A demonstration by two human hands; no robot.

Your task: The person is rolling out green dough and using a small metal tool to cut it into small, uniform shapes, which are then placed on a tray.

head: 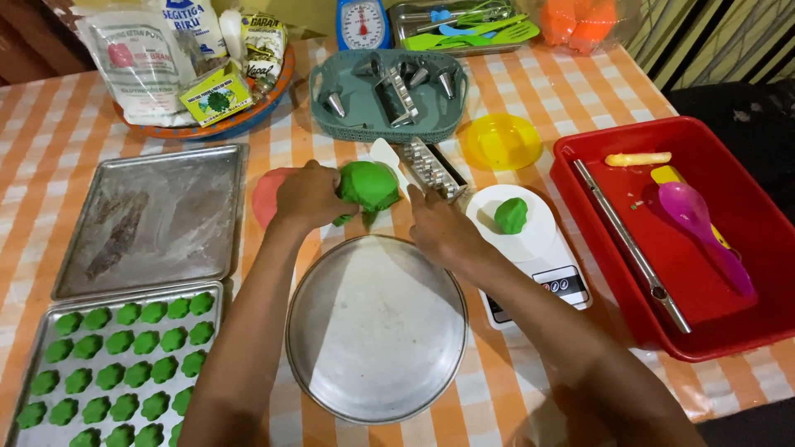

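Note:
My left hand [308, 197] grips a big lump of green dough [368, 185] above the far edge of a round metal pan [377, 327]. My right hand [439, 228] holds a white scraper [386, 156] whose blade rests against the lump's right side. A small green dough piece [511, 215] lies on the white digital scale [534, 248] just right of my right hand. A pink plate [267, 192] lies partly hidden behind my left hand.
At lower left a baking tray [116, 364] holds several green shaped cookies; a floured empty tray [149, 219] lies above it. A red tub [671, 240] with a purple spoon and rod sits right. A teal basket of metal moulds, yellow bowl and ingredient packets stand behind.

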